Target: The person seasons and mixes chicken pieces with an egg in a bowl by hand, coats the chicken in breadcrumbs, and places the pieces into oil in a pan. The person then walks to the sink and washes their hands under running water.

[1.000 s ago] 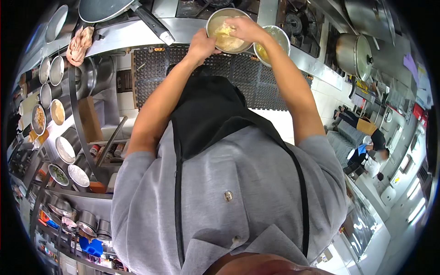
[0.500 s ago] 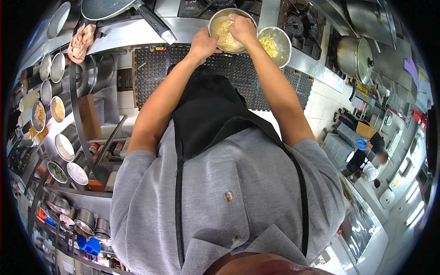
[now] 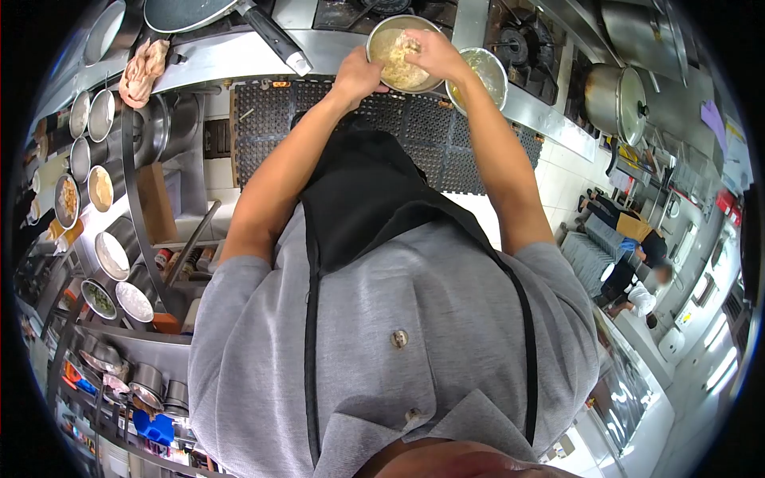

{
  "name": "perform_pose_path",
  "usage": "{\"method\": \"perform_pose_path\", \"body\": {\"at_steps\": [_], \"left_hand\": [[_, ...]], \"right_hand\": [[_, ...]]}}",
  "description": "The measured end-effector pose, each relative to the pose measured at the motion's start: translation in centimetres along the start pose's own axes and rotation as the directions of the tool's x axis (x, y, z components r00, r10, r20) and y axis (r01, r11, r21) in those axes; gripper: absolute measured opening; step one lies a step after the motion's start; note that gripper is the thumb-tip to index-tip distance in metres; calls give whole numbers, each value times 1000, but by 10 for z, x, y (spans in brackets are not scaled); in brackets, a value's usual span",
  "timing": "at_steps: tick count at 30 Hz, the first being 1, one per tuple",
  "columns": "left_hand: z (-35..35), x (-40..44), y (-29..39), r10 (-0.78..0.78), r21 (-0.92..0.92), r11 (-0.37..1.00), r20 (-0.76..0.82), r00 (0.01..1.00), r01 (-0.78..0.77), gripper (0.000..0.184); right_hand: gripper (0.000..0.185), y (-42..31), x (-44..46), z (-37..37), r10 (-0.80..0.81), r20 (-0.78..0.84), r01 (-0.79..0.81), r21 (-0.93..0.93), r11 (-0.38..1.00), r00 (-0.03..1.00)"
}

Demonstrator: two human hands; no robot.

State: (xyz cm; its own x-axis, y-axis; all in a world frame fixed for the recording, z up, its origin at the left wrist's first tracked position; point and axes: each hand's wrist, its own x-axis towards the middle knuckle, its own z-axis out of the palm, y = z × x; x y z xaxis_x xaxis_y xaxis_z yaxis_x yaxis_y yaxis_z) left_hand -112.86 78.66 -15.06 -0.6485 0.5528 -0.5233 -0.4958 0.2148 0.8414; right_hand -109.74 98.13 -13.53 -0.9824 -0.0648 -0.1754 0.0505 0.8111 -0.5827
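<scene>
A metal bowl (image 3: 436,83) at the top centre holds a pale yellow, crumbly mixture (image 3: 404,70). My left hand (image 3: 360,76) grips the left side of this bowl, thumb low near the rim. Inside the bowl, toward its right side, my right hand (image 3: 437,56) is closed around some of the mixture, with pale bits on the fingertips. Just to the right stands a second metal bowl (image 3: 498,86) with some yellow bits in it, partly covered by my right wrist.
Burners (image 3: 522,48) flank the bowls. A black-handled pan (image 3: 191,16) lies at upper left, near a crumpled cloth (image 3: 145,73). Several ingredient containers (image 3: 111,251) line the left side. A lidded pot (image 3: 617,99) stands right; people (image 3: 637,239) are farther off.
My right hand has shifted right within the bowl, its wrist now covering part of the second bowl. The first bowl and my left hand have moved slightly right.
</scene>
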Motion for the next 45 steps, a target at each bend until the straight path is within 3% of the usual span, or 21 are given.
{"method": "perform_pose_path", "body": {"at_steps": [4, 5, 9, 11, 12, 14, 15, 18, 20, 21, 22, 24, 29, 30, 32, 34, 37, 41, 43, 44, 45], "left_hand": [[-1, 1, 0, 6, 29, 1000, 0, 1000, -6, 34], [-1, 3, -2, 4, 24, 1000, 0, 1000, -4, 34], [-1, 0, 3, 13, 36, 999, -13, 1000, -12, 33], [-1, 3, -1, 18, 29, 999, -11, 1000, -18, 33], [-1, 2, 0, 26, 24, 999, -6, 1000, -26, 33], [0, -1, 2, 21, 29, 999, -12, 1000, -21, 33], [0, -2, 5, 21, 37, 999, -16, 1000, -20, 33], [-2, 9, -10, 31, -13, 999, 11, 999, -31, 33], [0, 11, -12, 25, -25, 999, -9, 1000, -25, 32], [-1, 9, -9, 16, -38, 999, -31, 999, -17, 32], [-2, 7, -7, 10, -40, 999, -34, 999, -11, 32], [-2, 3, -4, 23, 51, 998, -1, 1000, -23, 32], [3, 12, -15, 30, 46, 999, -34, 999, -28, 28], [3, 14, -16, 36, 33, 999, -47, 998, -35, 27], [4, 11, -15, 30, 58, 998, -42, 999, -28, 28], [4, 12, -14, 27, 77, 997, -45, 999, -23, 28], [5, 14, -16, 33, 22, 999, -24, 999, -32, 29], [5, 18, -20, 37, 56, 998, -27, 999, -36, 28], [5, 14, -19, 32, 62, 998, -30, 999, -30, 28], [5, 13, -15, 22, 42, 999, -24, 999, -21, 28], [6, 11, -11, 12, 21, 1000, -17, 1000, -12, 28]], "right_hand": [[41, 12, 4, -11, 125, 22, -127, 194, 973, 992], [36, 25, 6, -4, 19, -61, 1, 318, 948, 998], [33, 11, 4, -25, 72, -60, -52, 276, 960, 996], [28, -25, -4, -50, -8, -119, 10, 17, 1000, 993], [28, -34, -7, -53, -8, -116, 10, 18, 1000, 993], [26, -46, -11, -55, -238, -211, 178, -268, 947, 948], [26, -47, -13, -45, -237, -210, 177, -266, 947, 949], [32, -52, -26, -15, -186, -75, 130, -469, 873, 980], [29, -59, -34, -11, 115, 314, 1, -347, 938, 943], [24, -56, -35, -8, 127, 151, -84, -263, 961, 980], [24, -50, -32, -6, 126, 157, -82, -259, 962, 979], [22, -27, -19, -3, 146, -43, -152, -338, 929, 988], [20, -6, -7, 48, 153, -104, -185, -583, 791, 983], [20, -8, -4, 41, 153, -104, -185, -583, 791, 983], [24, -18, 2, 18, 442, 119, -341, -472, 813, 889], [29, -20, 6, 4, 430, 141, -332, -443, 833, 892], [35, -27, 8, -11, 296, 249, -247, -207, 946, 922], [33, 7, 25, 14, 313, 274, -290, -121, 949, 909], [30, 17, 20, 42, 340, 339, -467, 443, 765, 877], [28, 19, 19, 60, 309, 252, -318, -5, 948, 917], [29, 12, 15, 53, 288, 253, -291, -26, 956, 923]]}}
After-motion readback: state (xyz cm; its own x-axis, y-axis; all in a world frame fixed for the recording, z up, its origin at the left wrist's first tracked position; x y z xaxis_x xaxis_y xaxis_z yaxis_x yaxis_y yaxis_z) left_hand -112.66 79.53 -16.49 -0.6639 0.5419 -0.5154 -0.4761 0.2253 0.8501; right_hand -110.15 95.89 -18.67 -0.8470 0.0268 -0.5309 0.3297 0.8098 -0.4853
